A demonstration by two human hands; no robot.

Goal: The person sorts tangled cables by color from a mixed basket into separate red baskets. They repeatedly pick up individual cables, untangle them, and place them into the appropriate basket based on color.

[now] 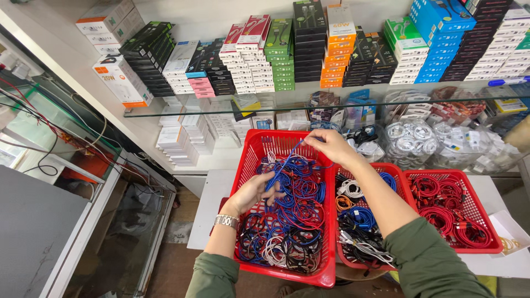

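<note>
Over the red basket (251,160), both hands (251,193) (331,144) pinch one blue cable (284,165) stretched between them.

light: bright, even, from overhead | shadows: soft, faint under the red baskets (255,144) | glare: pale sheen on glass shelf (182,110) toward 12 o'clock | focus: sharp centre | distortion: wide-angle bending at 9 and 3 o'clock edges

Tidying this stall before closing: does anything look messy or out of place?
The big red basket holds a tangled heap of cables, where both hands stretch a blue cable. On the shelf, one white box leans askew.
</note>
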